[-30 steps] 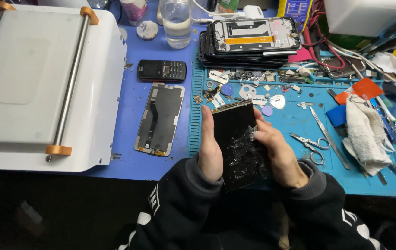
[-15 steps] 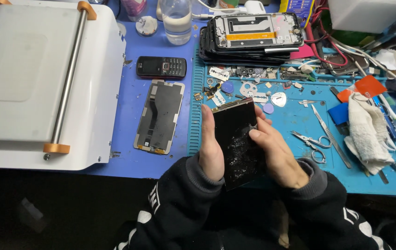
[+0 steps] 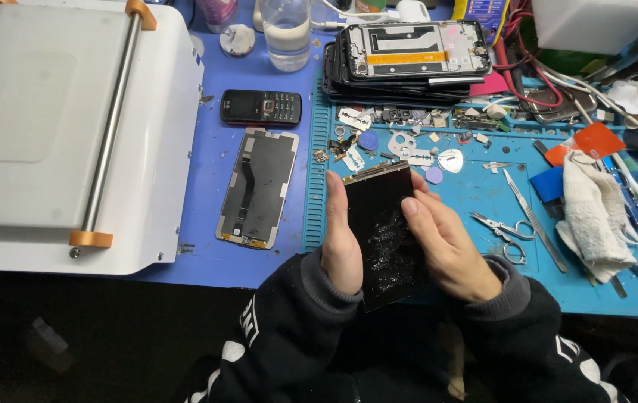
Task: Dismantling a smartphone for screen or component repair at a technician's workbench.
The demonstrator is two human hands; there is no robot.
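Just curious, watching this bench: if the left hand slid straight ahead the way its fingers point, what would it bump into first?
Probably the small loose parts just beyond the left hand, then the stack of phone frames; depth is hard to judge.

Two hands [image 3: 345,242], one bottle [image 3: 285,33] (perhaps five stacked phones [image 3: 408,56]).

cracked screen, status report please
Left hand and right hand both grip the cracked screen, held over the blue mat. Scissors lie beside the right hand. Nothing in the way.
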